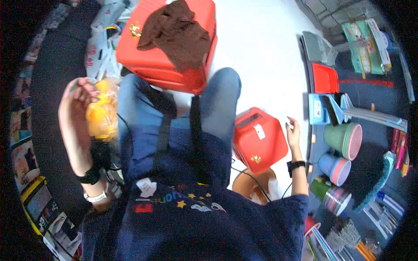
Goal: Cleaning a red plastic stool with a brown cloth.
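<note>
On the left, my left hand (81,89) has loosely curled fingers beside yellow plastic bags (104,120); blur hides whether the fingertips touch them. My right hand (293,130) hangs with its fingers apart and nothing in it, just right of a smaller red plastic stool (269,143). That stool bears a white label and a gold emblem. Before my knees stands a larger red plastic piece, apparently a stool (163,70), with a brown cloth (176,36) draped over its top and one side.
White plastic bags (101,55) lie at the left. A brown round container (251,184) stands behind the smaller stool, with a black cable (251,176) over it. Along the right, a shelf holds stacked plastic pots (343,140), a blue dustpan (320,109) and a red dustpan (325,78).
</note>
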The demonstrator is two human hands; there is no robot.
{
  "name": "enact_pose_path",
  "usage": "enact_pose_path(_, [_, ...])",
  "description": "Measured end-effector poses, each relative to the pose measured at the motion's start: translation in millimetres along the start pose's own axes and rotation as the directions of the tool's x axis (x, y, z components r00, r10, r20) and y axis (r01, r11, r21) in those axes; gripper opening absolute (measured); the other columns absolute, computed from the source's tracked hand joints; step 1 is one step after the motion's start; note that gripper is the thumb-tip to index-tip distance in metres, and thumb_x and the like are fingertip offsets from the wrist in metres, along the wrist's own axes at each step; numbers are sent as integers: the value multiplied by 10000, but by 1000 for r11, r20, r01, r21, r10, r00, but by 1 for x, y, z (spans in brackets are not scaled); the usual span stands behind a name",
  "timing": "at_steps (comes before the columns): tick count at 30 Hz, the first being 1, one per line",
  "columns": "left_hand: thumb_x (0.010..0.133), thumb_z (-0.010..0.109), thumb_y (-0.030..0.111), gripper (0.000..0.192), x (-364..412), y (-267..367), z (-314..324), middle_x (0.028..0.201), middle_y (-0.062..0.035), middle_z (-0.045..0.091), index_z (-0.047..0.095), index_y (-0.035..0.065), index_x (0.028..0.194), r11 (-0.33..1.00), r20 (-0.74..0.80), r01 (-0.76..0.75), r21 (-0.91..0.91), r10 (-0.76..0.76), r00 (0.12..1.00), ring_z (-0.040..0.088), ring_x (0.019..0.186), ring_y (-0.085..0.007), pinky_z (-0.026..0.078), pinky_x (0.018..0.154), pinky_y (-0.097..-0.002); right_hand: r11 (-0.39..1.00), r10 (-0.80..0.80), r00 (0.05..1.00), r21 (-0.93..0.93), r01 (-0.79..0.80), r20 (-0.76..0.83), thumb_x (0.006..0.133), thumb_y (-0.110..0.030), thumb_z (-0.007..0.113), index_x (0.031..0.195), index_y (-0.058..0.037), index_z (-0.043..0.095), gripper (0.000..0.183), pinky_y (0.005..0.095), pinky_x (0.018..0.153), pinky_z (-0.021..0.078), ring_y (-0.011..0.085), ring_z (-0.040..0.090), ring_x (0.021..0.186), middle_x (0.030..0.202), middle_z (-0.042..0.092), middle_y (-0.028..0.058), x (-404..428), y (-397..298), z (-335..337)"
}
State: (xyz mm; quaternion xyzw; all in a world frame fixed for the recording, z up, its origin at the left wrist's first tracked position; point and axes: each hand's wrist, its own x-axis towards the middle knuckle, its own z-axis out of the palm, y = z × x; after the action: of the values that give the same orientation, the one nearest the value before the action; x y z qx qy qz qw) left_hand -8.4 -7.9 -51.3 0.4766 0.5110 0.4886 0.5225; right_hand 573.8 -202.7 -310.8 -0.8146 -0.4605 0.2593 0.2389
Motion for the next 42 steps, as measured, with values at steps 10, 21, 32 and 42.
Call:
enact_pose_path(10, [916,423,219,303,-9,-4,-15,890,-78,619,539,-22,1058,1000,-129,-20,-1,20,991,595,796,-145,460,755,-264,791,-564,824,252,558,-55,781,-120,612,1329,-96,404,587,433,1078,221,357,260,1319,1394,311,212,18,-296,73])
enact_pose_path(21, [910,414,231,318,-34,-24,-65,886,-96,610,538,-25,1054,988,-213,15,-155,-48,976,593,802,-159,452,744,-273,443,-839,506,-288,849,201,759,-428,653,1352,-395,374,656,692,1014,104,418,90,1369,1492,181,112,100,-476,167])
enact_pose_path(32, [922,400,190,273,-38,-50,-74,867,-98,614,537,-20,1030,948,-177,129,-290,-186,967,601,802,-160,460,750,-261,273,-908,298,-122,954,295,810,-180,585,1316,-310,433,544,600,1036,207,335,199,1360,1447,295,77,154,-525,209])
enact_pose_path(42, [924,398,231,305,-51,-59,-99,877,-79,630,560,-2,1037,952,-246,151,-267,-219,944,594,805,-133,447,747,-248,6,-817,-32,64,998,575,704,-37,589,1173,-274,594,526,473,1070,271,294,301,1326,1379,401,45,67,-464,136])
